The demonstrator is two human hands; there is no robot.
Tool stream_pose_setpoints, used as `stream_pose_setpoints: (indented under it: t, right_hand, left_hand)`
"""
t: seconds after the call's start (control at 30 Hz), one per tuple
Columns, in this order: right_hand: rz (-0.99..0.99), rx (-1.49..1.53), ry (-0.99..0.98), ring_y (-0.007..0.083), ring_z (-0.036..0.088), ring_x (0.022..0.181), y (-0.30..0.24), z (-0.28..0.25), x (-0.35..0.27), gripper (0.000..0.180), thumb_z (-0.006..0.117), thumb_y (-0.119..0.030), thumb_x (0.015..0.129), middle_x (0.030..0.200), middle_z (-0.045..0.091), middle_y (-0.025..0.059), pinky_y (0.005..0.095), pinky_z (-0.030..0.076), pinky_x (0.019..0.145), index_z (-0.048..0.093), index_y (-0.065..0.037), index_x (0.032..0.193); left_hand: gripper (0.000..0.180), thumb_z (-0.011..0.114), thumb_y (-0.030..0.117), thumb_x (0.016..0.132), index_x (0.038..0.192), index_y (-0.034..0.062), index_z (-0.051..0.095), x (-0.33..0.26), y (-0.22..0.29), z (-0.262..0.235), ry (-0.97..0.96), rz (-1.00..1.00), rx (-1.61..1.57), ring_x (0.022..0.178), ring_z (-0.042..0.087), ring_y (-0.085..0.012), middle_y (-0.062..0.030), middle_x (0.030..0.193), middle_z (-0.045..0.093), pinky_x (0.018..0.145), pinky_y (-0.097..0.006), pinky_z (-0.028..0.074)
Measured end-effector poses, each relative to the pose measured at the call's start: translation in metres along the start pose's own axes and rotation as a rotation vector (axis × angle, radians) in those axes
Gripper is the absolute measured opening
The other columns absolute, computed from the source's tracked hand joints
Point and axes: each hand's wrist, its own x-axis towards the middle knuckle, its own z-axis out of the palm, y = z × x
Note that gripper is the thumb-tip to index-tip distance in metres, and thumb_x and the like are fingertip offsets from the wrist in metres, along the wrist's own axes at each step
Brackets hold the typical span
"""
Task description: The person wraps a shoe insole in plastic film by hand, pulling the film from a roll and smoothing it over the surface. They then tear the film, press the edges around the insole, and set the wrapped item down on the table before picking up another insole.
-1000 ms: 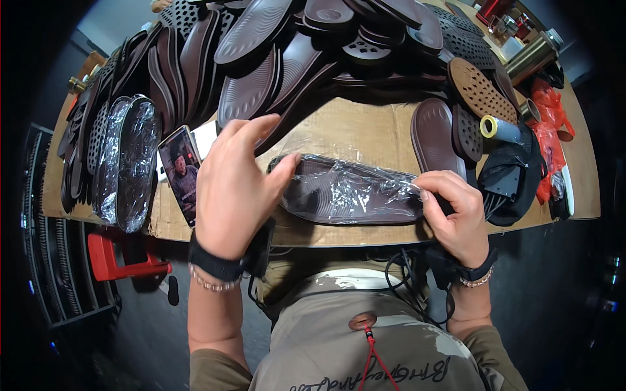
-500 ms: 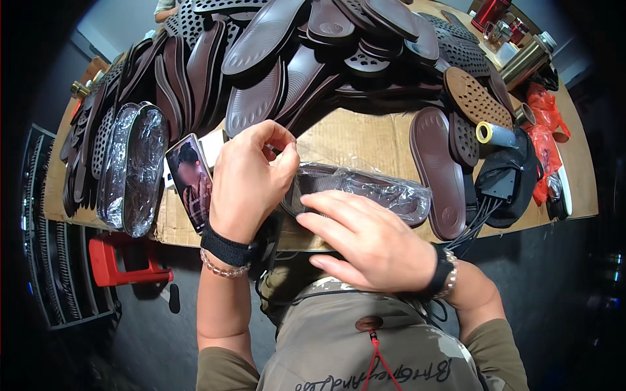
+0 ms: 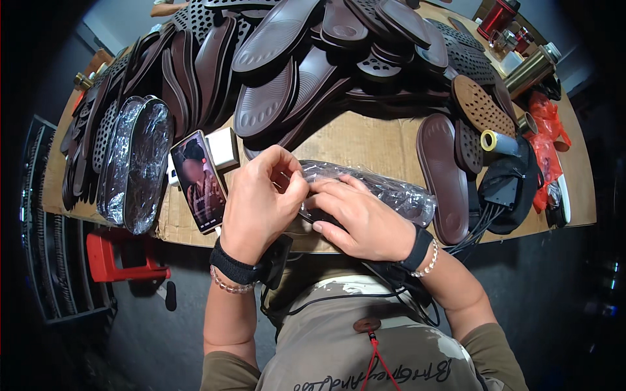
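A brown shoe sole (image 3: 391,193) in clear plastic film lies crosswise on the cardboard-covered table (image 3: 385,133) in front of me. At its left end my left hand (image 3: 261,199) is closed, thumb and forefinger pinched together on what looks like the film; the fingertips partly hide it. Bent over the same end, my right hand (image 3: 362,218) grips the wrapped sole, its thumb at the near edge and its fingers on top. The two hands almost touch. An unwrapped brown sole (image 3: 445,179) stands lengthwise to the right of the wrapped one.
Piled brown soles (image 3: 274,98) fill the far side. At left lie film-wrapped soles (image 3: 147,166) and a phone (image 3: 199,186) beside a white box (image 3: 222,148). To the right are a film roll (image 3: 501,143), a black pouch (image 3: 505,186) with cables and a red bag (image 3: 544,120).
My left hand has come down slightly, and my right hand has moved up and in toward it, its fingers bending from stretched out to closed on the wrapped sole's left end.
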Motion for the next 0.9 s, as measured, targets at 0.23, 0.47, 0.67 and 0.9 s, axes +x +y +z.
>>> stream_pose_setpoints:
  t: [0.23,0.47,0.67,0.9]
  right_hand:
    - [0.085,-0.261,0.422,0.0412,0.061,0.126,-0.030,-0.060,-0.036,0.058,0.086,-0.008,0.075,0.135,0.063,0.0203,0.0477,0.048,0.108,0.065,-0.002,0.130]
    - [0.290,-0.341,0.195,0.0284,0.067,0.128,0.000,-0.078,-0.091,0.042,0.084,-0.004,0.078,0.120,0.077,0.0066,0.0505,0.042,0.117,0.075,-0.010,0.119]
    - [0.268,-0.338,0.262,0.0265,0.074,0.116,0.014,-0.074,-0.101,0.026,0.078,0.005,0.080,0.104,0.080,0.0048,0.0508,0.048,0.111,0.077,-0.008,0.102]
    - [0.310,-0.364,0.149,0.0261,0.072,0.121,0.008,-0.074,-0.110,0.024,0.078,0.003,0.083,0.110,0.079,0.0056,0.0522,0.045,0.114,0.076,-0.008,0.104]
  left_hand:
    - [0.013,0.064,0.000,0.096,0.107,-0.0036,0.072,-0.005,0.000,-0.005,-0.008,-0.062,-0.104,0.076,0.066,-0.0057,-0.0039,0.087,0.072,0.071,-0.024,0.053]
    - [0.011,0.062,-0.005,0.101,0.105,-0.0048,0.072,-0.006,-0.019,-0.004,-0.112,-0.107,-0.180,0.094,0.072,-0.0089,-0.0049,0.100,0.076,0.085,-0.024,0.056]
    - [0.009,0.064,-0.006,0.097,0.102,-0.0041,0.071,-0.016,-0.035,0.001,-0.048,-0.070,-0.215,0.090,0.070,-0.0087,-0.0052,0.100,0.075,0.084,-0.024,0.055]
    - [0.016,0.066,-0.011,0.087,0.100,-0.0031,0.069,-0.022,-0.034,0.009,0.016,0.135,-0.023,0.092,0.075,-0.0239,-0.0119,0.100,0.072,0.081,-0.034,0.060]
